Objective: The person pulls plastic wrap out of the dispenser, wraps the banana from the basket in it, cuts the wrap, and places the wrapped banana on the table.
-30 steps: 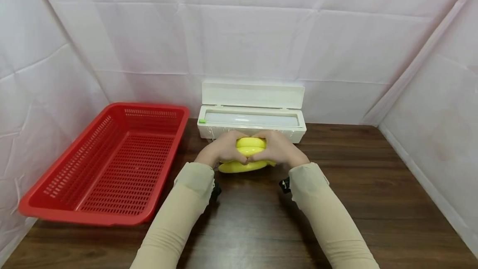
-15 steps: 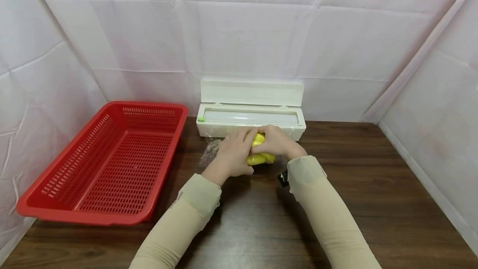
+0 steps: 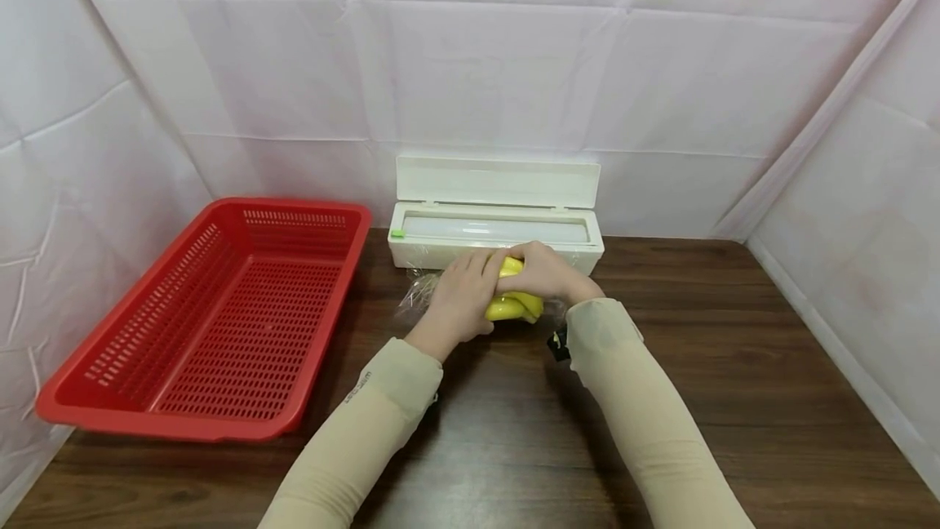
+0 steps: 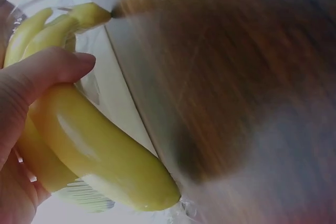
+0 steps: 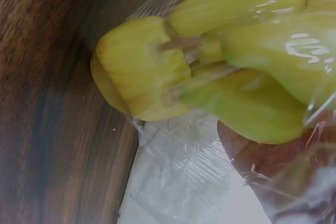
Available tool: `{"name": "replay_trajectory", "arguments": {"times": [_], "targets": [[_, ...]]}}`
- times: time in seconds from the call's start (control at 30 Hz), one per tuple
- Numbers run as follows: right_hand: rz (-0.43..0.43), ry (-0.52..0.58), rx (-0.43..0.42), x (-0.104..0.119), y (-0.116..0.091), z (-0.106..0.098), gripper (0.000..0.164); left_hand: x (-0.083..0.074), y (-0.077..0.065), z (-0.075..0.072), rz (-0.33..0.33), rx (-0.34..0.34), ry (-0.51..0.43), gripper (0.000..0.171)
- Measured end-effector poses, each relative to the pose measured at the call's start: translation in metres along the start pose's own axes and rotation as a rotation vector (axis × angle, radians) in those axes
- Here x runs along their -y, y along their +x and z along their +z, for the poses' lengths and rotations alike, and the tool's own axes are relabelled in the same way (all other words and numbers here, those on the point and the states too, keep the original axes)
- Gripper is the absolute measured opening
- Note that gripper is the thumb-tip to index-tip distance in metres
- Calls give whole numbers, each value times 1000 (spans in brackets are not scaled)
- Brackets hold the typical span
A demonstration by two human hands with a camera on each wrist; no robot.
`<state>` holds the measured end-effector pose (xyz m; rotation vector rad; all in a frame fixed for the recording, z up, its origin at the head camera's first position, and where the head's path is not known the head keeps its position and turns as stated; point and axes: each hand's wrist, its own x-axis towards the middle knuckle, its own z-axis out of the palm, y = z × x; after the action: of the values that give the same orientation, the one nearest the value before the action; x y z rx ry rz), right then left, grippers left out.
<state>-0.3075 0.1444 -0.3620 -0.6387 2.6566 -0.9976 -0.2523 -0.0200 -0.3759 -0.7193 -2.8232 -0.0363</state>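
A bunch of yellow bananas (image 3: 512,308) sits between my two hands, just in front of the white cling film box. My left hand (image 3: 461,292) grips the bunch from the left; in the left wrist view its thumb (image 4: 60,69) lies across one banana (image 4: 100,145) with fingers curled behind. From the right, my right hand (image 3: 552,276) holds the stem side, thumb at the front. Clear cling film (image 5: 184,166) covers the stem end in the right wrist view, and crumpled film (image 3: 420,291) sticks out left of the bunch. Both hands hide much of the fruit.
Behind the bananas stands the white cling film box (image 3: 413,256), its lid (image 3: 499,182) raised and a roll (image 3: 495,229) inside. A red slotted basket (image 3: 169,425) stands at the left on the dark wooden table (image 3: 734,366). White cloth (image 3: 485,80) hangs around the sides.
My left hand has turned over, back upward, and the bunch has swung round so its stem end faces front right. Crumpled film now shows at the left. The right hand has barely moved.
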Motion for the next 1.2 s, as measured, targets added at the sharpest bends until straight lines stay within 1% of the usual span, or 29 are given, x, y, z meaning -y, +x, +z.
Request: {"name": "replay_trajectory", "arguments": {"times": [0.13, 0.3, 0.43, 0.6, 0.67, 0.77, 0.87, 0.93, 1.07, 1.13, 1.2], "targets": [[22, 23, 12, -2, 1, 0, 40, 2, 2, -1, 6, -6, -10, 108], [19, 23, 44, -4, 1, 0, 36, 2, 3, -1, 27, -27, 26, 104], [8, 28, 67, -5, 0, -2, 35, 0, 5, -2, 25, -18, 46, 101], [-2, -10, 56, -10, -1, -4, 44, -2, 10, -4, 18, 0, 66, 100], [-5, -26, 33, -12, -3, -4, 52, -3, 12, -4, 20, 18, 78, 100], [-7, -32, -14, -12, -8, -2, 58, -3, 14, -6, 15, 57, 88, 101], [-53, -67, -71, -12, -13, 3, 58, -2, 15, -6, 10, 90, 92, 101], [-100, -137, -113, -10, -18, 6, 61, -1, 16, -7, 10, 101, 91, 102], [-225, -287, -195, -6, -27, 13, 68, 2, 17, -6, 10, 106, 86, 99], [-286, -345, -220, -5, -31, 17, 70, 4, 18, -5, 8, 107, 81, 97], [-336, -392, -227, -5, -34, 21, 75, 6, 19, -5, 3, 110, 73, 95]]}}
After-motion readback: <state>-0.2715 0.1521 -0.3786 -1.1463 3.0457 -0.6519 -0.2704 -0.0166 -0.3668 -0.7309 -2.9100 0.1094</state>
